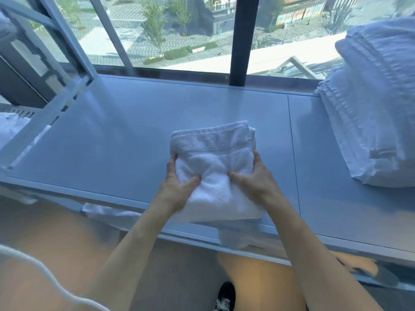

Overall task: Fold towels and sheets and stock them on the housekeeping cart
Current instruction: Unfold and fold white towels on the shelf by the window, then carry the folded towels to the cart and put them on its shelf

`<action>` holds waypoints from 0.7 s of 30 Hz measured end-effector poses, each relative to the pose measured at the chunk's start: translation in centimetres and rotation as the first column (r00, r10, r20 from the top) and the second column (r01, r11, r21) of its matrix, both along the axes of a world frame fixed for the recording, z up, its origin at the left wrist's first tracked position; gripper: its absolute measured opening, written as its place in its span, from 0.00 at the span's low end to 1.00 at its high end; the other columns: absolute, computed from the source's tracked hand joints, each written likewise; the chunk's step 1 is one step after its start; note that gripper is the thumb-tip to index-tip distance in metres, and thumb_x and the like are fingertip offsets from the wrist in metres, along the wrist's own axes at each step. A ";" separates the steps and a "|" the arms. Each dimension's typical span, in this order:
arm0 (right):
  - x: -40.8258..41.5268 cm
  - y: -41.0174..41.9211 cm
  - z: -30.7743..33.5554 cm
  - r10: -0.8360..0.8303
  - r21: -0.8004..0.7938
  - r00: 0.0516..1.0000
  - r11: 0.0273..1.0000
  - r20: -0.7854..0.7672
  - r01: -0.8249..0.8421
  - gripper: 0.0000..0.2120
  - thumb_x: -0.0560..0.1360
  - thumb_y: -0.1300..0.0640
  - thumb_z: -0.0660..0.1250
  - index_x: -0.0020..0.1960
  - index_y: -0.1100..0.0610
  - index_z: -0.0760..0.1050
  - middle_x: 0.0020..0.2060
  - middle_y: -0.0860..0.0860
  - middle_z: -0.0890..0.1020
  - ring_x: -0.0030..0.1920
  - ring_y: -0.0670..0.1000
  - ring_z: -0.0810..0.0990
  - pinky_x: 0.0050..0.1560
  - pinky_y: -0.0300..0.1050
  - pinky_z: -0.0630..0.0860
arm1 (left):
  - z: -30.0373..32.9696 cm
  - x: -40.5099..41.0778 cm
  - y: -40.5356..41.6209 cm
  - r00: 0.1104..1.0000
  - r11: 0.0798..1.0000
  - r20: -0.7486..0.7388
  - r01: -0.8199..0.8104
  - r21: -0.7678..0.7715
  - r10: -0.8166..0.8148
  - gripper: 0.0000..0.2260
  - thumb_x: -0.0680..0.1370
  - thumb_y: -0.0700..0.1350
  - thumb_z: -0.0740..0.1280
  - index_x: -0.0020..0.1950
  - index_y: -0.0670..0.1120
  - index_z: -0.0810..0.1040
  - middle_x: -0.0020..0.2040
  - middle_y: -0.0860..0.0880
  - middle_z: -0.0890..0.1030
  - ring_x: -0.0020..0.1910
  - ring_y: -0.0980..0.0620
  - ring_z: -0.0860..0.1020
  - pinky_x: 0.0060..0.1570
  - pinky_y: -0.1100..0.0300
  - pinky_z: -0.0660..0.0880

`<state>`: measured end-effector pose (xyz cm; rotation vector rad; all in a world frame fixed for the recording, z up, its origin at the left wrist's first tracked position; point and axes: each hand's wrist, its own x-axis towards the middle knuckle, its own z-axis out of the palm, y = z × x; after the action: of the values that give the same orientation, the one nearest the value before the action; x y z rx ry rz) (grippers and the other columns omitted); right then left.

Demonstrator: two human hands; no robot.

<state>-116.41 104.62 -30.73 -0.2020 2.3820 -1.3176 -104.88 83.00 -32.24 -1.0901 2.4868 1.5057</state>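
While I look down from the head camera, both of my hands are on the folded white terry towel [213, 167], which lies on the pale grey ledge [125, 140] under the window, toward its near edge and a little right of the middle. My left hand [177, 187] grips the towel's left side, thumb pressed into the top of the pile and fingers curled over the left edge. My right hand [256, 178] holds the right side in the same way, thumb dug into the cloth near the centre and fingers wrapped round the right edge. The towel's near part overhangs the front lip of the ledge, and a loose flap of it hangs down below the lip just right of centre. Far to the right, well apart from my hands, a tall stack of folded white linens [370, 104] sits on the same ledge against the glass. On the left, the white metal frame of a cart [56, 90] leans across the view, with more white fabric [11, 129] lying inside it at the left edge. Another strip of white cloth [105, 212] hangs below the ledge's front lip on the near left. Beyond the dark window post [243, 39] I see paved ground and small trees far below. Near the bottom, a black shoe [225, 297] stands on the floor, and a white cord [45, 279] curves across the near left corner.
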 end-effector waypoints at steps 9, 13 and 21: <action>12.0 -8.9 3.3 0.197 0.170 0.953 0.972 -0.229 -0.160 0.52 0.67 0.35 0.70 0.77 0.26 0.37 0.51 0.53 0.80 0.51 0.60 0.81 0.54 0.58 0.80 | 3.2 11.6 -2.5 0.966 0.961 -0.235 -0.161 -0.226 0.107 0.42 0.76 0.57 0.72 0.82 0.65 0.48 0.60 0.41 0.80 0.57 0.39 0.80 0.51 0.57 0.70; 19.0 -14.4 4.6 0.249 0.128 0.931 0.967 -0.266 -0.222 0.49 0.68 0.36 0.69 0.78 0.26 0.39 0.51 0.52 0.79 0.50 0.60 0.81 0.53 0.58 0.79 | 4.7 19.0 -6.5 0.957 0.916 -0.242 -0.238 -0.322 0.163 0.43 0.77 0.56 0.72 0.83 0.61 0.49 0.56 0.38 0.75 0.52 0.37 0.79 0.48 0.56 0.72; 31.7 -27.9 6.3 0.417 0.203 0.823 0.909 -0.386 -0.365 0.46 0.69 0.35 0.65 0.78 0.30 0.40 0.50 0.50 0.73 0.50 0.61 0.78 0.47 0.52 0.70 | 6.1 33.4 -16.5 0.851 0.830 -0.326 -0.499 -0.250 0.413 0.38 0.76 0.55 0.70 0.80 0.61 0.51 0.59 0.38 0.75 0.54 0.35 0.78 0.50 0.49 0.77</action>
<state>-84.72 76.67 -24.45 -0.9801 2.5585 -1.0022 -71.53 66.52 -26.12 -1.7682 2.8783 1.4357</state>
